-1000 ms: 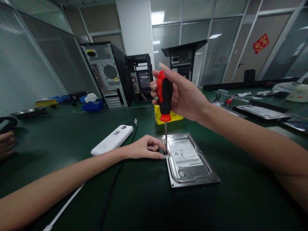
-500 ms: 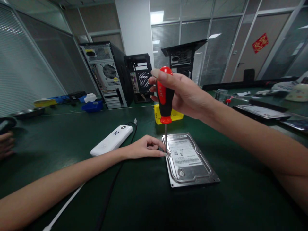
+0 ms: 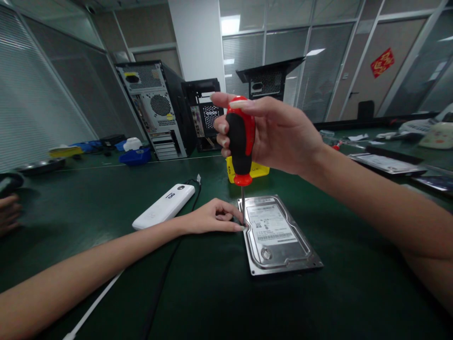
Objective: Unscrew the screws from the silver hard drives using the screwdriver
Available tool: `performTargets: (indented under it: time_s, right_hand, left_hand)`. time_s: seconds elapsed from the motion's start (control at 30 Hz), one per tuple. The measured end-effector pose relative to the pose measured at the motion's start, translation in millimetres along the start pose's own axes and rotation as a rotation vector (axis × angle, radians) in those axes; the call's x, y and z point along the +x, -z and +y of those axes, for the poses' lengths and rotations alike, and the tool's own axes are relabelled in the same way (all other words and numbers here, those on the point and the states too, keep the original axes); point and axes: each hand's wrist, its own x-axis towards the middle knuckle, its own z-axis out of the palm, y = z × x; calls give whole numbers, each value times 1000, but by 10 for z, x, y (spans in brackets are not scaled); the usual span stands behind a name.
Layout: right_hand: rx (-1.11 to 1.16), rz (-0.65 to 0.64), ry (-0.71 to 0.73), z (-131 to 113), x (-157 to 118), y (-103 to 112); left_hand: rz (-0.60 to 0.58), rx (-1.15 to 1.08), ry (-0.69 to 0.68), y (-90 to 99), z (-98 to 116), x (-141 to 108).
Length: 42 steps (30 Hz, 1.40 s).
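Observation:
A silver hard drive (image 3: 279,236) with a white label lies flat on the dark green table (image 3: 212,302). My right hand (image 3: 272,127) is wrapped round the red and black handle of a screwdriver (image 3: 242,141), which stands upright with its tip down at the drive's left edge. Beside that tip, the thumb and forefinger of my left hand (image 3: 219,217) are pinched together at the drive's edge; whatever lies between them is too small to make out. A yellow holder (image 3: 260,170) stands behind the drive, partly hidden by the screwdriver.
A white power bank (image 3: 164,205) and a black cable lie to the left. Computer cases (image 3: 170,113) stand at the back, near a blue bin (image 3: 135,156). Another drive (image 3: 387,163) is at the right. Another person's hand (image 3: 10,215) shows at the far left.
My right hand has turned the screwdriver handle, so more black now faces me, and its fingers have shifted round the top. My left hand stays at the drive's edge.

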Motion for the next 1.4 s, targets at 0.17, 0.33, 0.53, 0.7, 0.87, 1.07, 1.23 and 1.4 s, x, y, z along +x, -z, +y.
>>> performTargets:
  time_s: [0.17,0.33,0.53,0.7,0.87,1.07,1.23,1.4]
  right_hand:
    - [-31,48,31,42,18,-48]
    - [3,29,31,60,25,-13]
    - [74,132,33,68,37,39]
    - [32,151,84,61,52,61]
    - [0,92,48,45,39,36]
    - [-31,42,45,11,19,7]
    - [-9,-11,41,21,15,-2]
    - [41,-21,113,97,33,40]
  left_hand:
    - [-2,9,-11,8,-24,-1]
    - [-6,22,0,6,-7,0]
    - [-21,1,-2,14,-11,-8]
    - [-17,-6,-6,11,-16,-7]
    - [-21,-13,-18,9,-37,-3]
    - [-13,4,-26,9,-49,0]
    - [-17,33,-23,9,-34,-2]
    - [-29,33,-27,18,-35,2]
